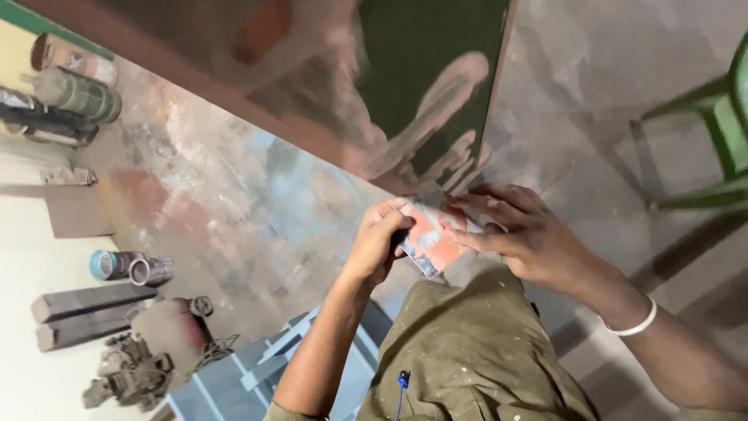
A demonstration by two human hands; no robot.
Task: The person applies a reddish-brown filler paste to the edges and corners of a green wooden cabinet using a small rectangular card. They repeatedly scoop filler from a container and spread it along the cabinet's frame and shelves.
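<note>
My left hand is closed around the dark handle of a flat scraper blade smeared with reddish-pink putty. My right hand rests its fingers on the blade's upper right side, wiping or pressing the putty. Both hands sit just below the lower corner of a large dark green panel that carries pink putty streaks and a reddish-brown edge. A white bangle circles my right wrist. My olive, paint-flecked trousers fill the bottom centre.
A stained concrete floor spreads left. Paint cans and tins lie at the left, with wooden blocks and a pile of metal parts. A blue-grey frame lies below. A green stool stands at the right.
</note>
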